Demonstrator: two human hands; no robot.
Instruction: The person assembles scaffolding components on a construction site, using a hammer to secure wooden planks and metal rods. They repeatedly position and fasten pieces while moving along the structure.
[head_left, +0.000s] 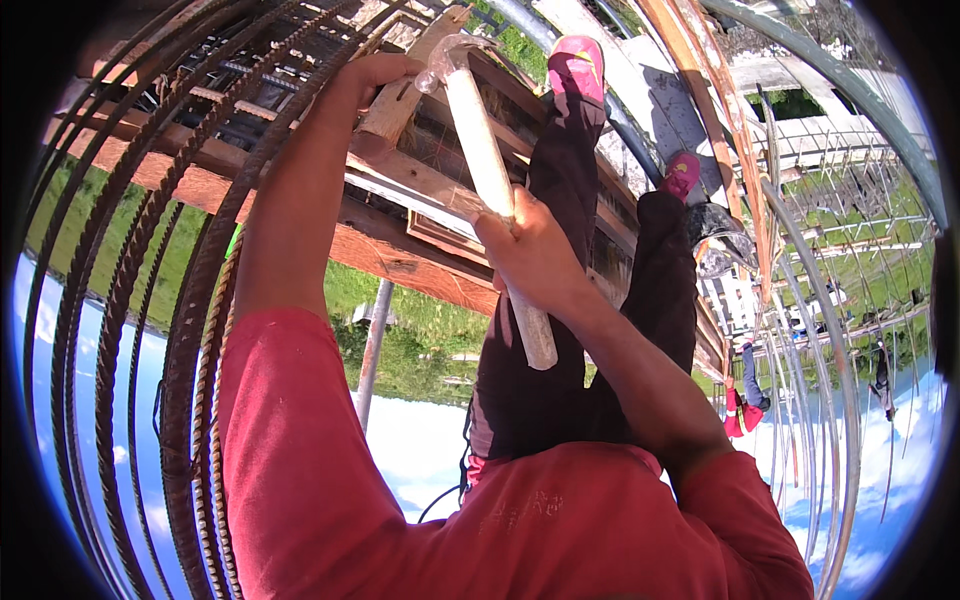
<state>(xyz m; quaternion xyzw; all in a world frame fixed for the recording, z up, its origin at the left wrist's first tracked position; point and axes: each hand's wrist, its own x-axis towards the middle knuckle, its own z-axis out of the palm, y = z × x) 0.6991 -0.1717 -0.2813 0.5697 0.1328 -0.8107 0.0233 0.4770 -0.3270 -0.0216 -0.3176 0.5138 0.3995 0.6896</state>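
My right hand (535, 250) is closed around the pale wooden handle of a claw hammer (482, 145). The handle's butt hangs below my fist, and the metal head lies at the upper end, close to my left hand (378, 80). That hand reaches across a short wooden block (405, 100), with its fingers bent over it; the fingertips are partly hidden by the hammer head. Under the block run rough timber boards (430, 185).
Bent ribbed steel bars (150, 210) rise close along my left side. A thick reddish beam (400, 262) crosses below the boards. On the right are a grey pipe (840, 90), several thin rods and a dark round object (722, 245). Another person in red (742, 410) is farther off.
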